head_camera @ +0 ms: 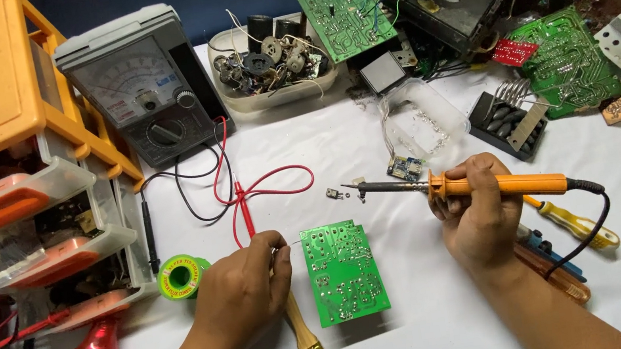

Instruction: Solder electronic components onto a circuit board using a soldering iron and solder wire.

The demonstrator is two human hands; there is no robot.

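Beside the green board (343,271), which lies flat on the white table (371,150), the left hand (242,291) pinches thin solder wire at its left edge. Right of the board, the right hand (478,212) grips the iron (456,185) by its orange handle. Judged light, stiff, fragile; best held by its edges.

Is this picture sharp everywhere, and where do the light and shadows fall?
Head view: even, bright light on the white table cover; soft shadows under the left hand and right hand; the green circuit board and orange-handled soldering iron look sharp; straight edges bow slightly near the frame's corners.
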